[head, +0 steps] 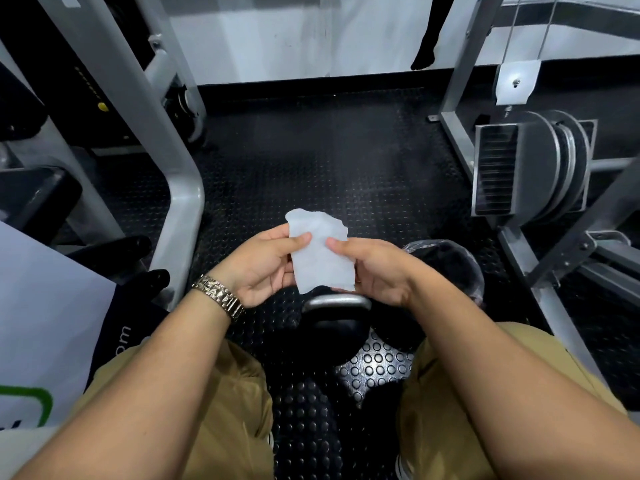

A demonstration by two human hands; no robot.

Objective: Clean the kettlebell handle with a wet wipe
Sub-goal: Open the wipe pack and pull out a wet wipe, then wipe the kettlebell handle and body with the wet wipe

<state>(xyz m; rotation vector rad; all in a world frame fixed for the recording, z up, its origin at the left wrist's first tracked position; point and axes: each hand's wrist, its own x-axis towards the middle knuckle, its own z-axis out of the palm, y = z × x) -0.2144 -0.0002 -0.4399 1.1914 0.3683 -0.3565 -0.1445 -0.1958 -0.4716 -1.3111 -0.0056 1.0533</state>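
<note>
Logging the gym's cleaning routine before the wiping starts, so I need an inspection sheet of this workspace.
Surface: black studded rubber floor.
Job's things: wet wipe held over the handle; kettlebell stands upright between the knees.
Clutter: lined bin beyond the right hand; white bag at left.
Hands: left hand and right hand both pinch the wipe.
Cables: thin steel cables rise at upper right.
Surroundings: grey machine frames on both sides.
</note>
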